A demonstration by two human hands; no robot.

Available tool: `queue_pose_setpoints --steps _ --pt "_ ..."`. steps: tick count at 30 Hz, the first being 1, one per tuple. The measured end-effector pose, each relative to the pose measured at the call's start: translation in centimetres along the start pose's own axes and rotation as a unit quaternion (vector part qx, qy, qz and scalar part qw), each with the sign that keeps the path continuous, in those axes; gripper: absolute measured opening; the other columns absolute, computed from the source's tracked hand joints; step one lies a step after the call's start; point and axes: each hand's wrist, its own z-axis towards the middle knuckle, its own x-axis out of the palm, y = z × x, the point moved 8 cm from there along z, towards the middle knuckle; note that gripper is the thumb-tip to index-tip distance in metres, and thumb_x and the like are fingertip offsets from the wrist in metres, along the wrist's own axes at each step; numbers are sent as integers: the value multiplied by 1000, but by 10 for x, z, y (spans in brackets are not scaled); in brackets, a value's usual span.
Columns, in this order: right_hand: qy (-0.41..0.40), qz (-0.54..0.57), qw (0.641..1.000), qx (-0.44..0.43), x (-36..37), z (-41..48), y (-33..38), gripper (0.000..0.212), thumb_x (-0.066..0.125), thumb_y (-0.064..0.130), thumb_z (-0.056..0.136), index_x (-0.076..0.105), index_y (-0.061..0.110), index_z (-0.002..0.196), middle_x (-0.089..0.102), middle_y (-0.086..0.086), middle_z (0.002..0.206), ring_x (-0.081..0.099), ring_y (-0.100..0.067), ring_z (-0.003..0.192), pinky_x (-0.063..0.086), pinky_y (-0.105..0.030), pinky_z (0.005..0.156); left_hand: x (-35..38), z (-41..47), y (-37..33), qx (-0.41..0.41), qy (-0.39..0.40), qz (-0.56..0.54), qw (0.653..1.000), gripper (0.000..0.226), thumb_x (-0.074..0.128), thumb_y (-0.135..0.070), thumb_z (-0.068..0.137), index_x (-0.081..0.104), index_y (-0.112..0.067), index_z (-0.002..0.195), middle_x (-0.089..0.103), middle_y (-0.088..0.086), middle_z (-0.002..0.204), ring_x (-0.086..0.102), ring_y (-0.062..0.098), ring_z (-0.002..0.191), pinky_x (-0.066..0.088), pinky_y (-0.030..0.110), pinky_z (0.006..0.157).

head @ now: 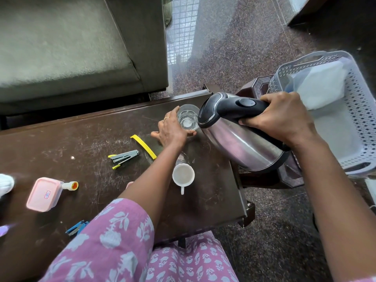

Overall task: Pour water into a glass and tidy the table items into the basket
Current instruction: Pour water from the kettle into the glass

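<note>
Here, glass in left hand's grasp, tilted kettle in right hand's.

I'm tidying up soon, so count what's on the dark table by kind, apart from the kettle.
Staplers: 2 (grey-yellow, blue)
Drinking vessels: 2 (glass, white cup)
Pink box: 1
Yellow strip: 1
Orange-capped tube: 1
Total: 7

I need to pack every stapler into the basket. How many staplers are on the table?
2. A grey and yellow stapler lies mid-table beside the yellow strip. A blue stapler lies at the near edge, partly hidden by the sleeve; more could be hidden there.
</note>
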Motion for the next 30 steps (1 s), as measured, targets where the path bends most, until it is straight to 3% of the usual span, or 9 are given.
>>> queue_pose_setpoints --steps 3,7,11,20,30 --pt "-2 -4 1000 2 0 1 -1 41 73 53 55 67 16 73 59 -10 63 60 -32 75 41 -30 64 0 0 0 1 -4 0 1000 96 84 -48 52 33 -44 133 46 -13 137 43 21 121 25 43 82" --pt "-10 0 1000 5 -1 3 0 41 74 52 55 68 16 74 66 -14 69 61 -32 75 40 -29 64 -1 1 0 2 -4 3 1000 98 85 -50 48 34 -44 131 47 -13 135 44 20 119 20 39 76" --pt "-6 8 1000 15 -1 3 1 41 75 51 55 68 16 75 54 -7 59 60 -30 74 39 -28 63 -2 2 0 5 -2 2 1000 98 86 -49 46 36 -44 130 47 -13 134 44 20 119 19 39 76" --pt "-9 6 1000 7 -2 3 7 42 76 50 55 70 17 79 68 -15 72 62 -32 78 45 -32 66 -2 2 0 4 0 5 1000 98 86 -49 46 36 -44 129 48 -13 133 45 21 118 19 39 74" --pt "2 3 1000 9 -3 1 6 41 76 49 56 70 15 79 63 -14 68 60 -32 77 39 -29 65 -4 1 -2 8 5 2 1000 96 86 -46 49 36 -41 131 47 -10 136 43 22 121 17 39 75"
